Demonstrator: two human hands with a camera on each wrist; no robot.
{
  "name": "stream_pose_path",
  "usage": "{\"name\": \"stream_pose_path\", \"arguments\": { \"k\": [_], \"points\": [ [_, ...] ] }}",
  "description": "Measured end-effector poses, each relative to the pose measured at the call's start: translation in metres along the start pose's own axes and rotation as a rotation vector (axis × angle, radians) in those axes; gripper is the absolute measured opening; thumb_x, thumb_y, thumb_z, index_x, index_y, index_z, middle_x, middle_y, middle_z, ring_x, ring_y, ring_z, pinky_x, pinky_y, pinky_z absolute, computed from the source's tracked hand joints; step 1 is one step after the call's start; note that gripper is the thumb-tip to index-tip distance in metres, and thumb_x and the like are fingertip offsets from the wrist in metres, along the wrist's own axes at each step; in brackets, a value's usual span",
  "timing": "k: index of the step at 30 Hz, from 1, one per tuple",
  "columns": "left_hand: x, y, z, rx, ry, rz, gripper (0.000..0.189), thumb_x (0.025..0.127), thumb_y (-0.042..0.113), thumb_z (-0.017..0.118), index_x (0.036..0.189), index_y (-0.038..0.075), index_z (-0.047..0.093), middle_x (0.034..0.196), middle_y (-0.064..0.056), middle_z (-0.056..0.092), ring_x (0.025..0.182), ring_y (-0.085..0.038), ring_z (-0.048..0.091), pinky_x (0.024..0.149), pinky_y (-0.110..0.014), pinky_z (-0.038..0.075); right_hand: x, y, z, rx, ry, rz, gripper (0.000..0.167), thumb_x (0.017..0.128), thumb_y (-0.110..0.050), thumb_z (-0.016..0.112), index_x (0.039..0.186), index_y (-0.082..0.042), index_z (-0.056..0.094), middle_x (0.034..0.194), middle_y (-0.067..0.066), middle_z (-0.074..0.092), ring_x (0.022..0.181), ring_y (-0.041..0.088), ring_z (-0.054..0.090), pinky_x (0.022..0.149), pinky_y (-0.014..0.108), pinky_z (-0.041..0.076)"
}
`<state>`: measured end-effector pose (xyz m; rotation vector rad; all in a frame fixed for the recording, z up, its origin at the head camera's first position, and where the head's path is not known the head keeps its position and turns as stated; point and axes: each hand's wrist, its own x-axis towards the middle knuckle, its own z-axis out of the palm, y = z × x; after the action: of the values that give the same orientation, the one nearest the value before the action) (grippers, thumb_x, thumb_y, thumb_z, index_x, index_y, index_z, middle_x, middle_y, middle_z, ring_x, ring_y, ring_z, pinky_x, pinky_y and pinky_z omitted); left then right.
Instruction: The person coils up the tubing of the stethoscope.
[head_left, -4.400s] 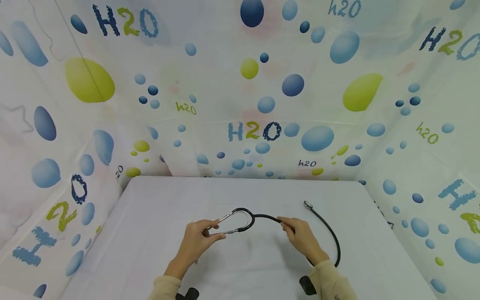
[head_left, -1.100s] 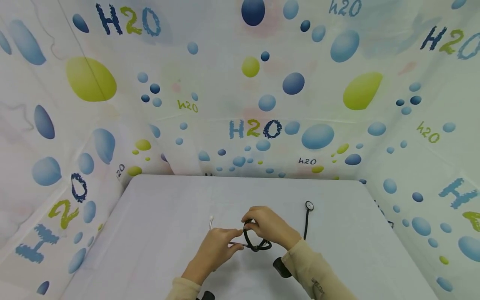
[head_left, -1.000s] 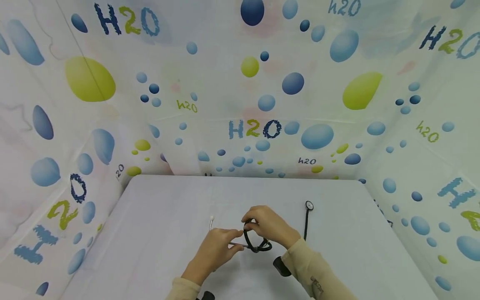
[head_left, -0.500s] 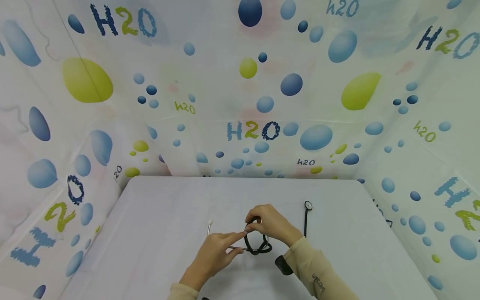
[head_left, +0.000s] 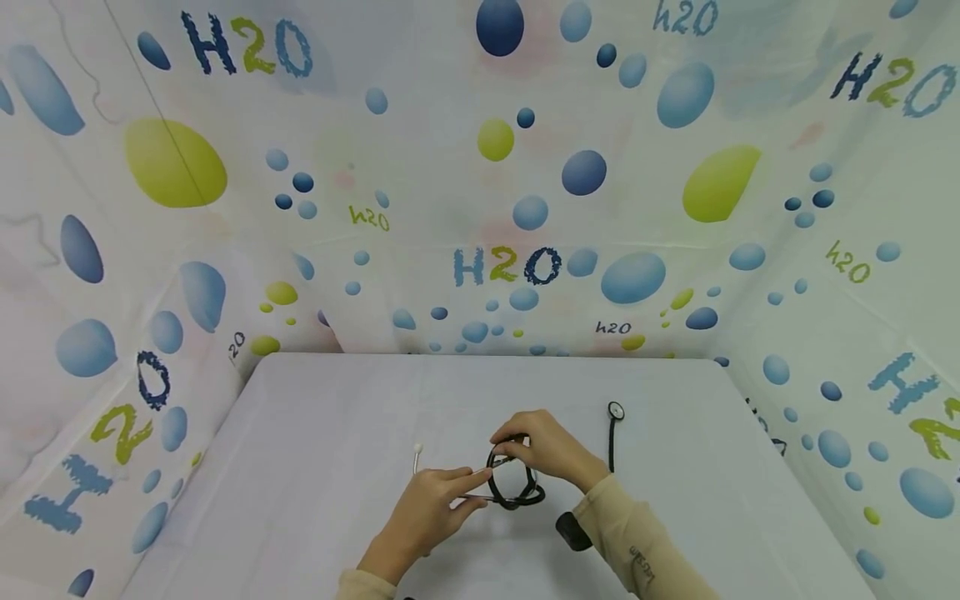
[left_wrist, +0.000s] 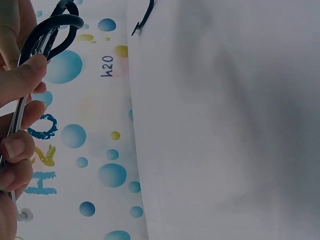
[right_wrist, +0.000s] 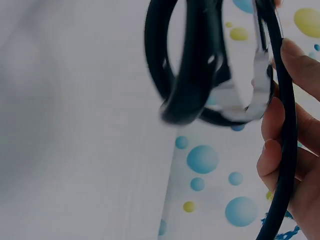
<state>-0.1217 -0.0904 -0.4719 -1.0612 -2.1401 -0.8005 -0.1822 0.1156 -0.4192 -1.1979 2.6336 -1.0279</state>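
Note:
A stethoscope [head_left: 516, 503] is held up over the table between both hands. My left hand [head_left: 431, 508] grips its metal ear tubes [left_wrist: 19, 117], and a pale ear tip [head_left: 417, 448] sticks up behind that hand. My right hand [head_left: 551, 450] pinches the black tubing [right_wrist: 287, 150], which makes a loop around the forked end close to the left fingertips. In the head view, the chest piece [head_left: 616, 411] lies to the right, towards the back of the table, its hose running forward until the right forearm hides it. The right wrist view shows the loop close up and blurred.
A white-covered table [head_left: 322, 433] extends under the hands. Behind it and at both sides hangs a white curtain [head_left: 442, 167] with blue and green drops and H2O lettering. A black wrist device [head_left: 573, 532] sits at the right cuff.
Earlier the tubing was stretched out between hands held apart. Since then my right hand has come left and the tubing is looped. During the last second the hands shifted only slightly.

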Motion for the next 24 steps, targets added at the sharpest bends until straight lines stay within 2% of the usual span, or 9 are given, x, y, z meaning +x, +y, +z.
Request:
{"name": "stream_pose_path", "arguments": {
  "k": [6, 14, 20, 24],
  "points": [
    [-0.001, -0.001, -0.002, -0.009, 0.010, 0.017, 0.039, 0.063, 0.009, 0.085, 0.100, 0.003, 0.073, 0.076, -0.002, 0.071, 0.059, -0.005, 0.064, 0.058, -0.013, 0.051, -0.005, 0.018, 0.002, 0.116, -0.008, 0.040, 0.020, 0.092, -0.014, 0.061, 0.106, -0.004, 0.071, 0.098, 0.007, 0.070, 0.080, 0.007, 0.063, 0.069, 0.021, 0.053],
    [-0.002, -0.001, -0.008, -0.036, 0.041, 0.016, 0.039, 0.065, 0.008, 0.084, 0.102, 0.002, 0.072, 0.082, -0.006, 0.072, 0.064, -0.010, 0.068, 0.060, -0.013, 0.053, -0.015, 0.035, 0.008, 0.196, 0.046, 0.128, 0.020, 0.093, -0.008, 0.058, 0.107, 0.000, 0.070, 0.089, 0.008, 0.070, 0.060, 0.005, 0.052, 0.051, 0.020, 0.046],
    [-0.003, -0.003, -0.008, -0.029, 0.054, 0.009, 0.039, 0.066, 0.008, 0.083, 0.102, 0.001, 0.072, 0.082, -0.007, 0.072, 0.064, -0.010, 0.067, 0.059, -0.014, 0.053, -0.022, 0.036, 0.017, 0.234, 0.068, 0.147, 0.021, 0.094, -0.004, 0.055, 0.109, 0.000, 0.069, 0.093, 0.013, 0.070, 0.066, 0.003, 0.057, 0.054, 0.019, 0.047],
    [-0.005, -0.004, -0.008, -0.026, 0.061, -0.001, 0.040, 0.064, 0.008, 0.084, 0.101, 0.002, 0.072, 0.083, -0.007, 0.073, 0.066, -0.012, 0.068, 0.060, -0.015, 0.053, -0.026, 0.036, 0.020, 0.241, 0.066, 0.180, 0.023, 0.095, -0.002, 0.053, 0.112, -0.002, 0.068, 0.092, 0.009, 0.070, 0.065, 0.003, 0.056, 0.053, 0.019, 0.047]
  ]
}}
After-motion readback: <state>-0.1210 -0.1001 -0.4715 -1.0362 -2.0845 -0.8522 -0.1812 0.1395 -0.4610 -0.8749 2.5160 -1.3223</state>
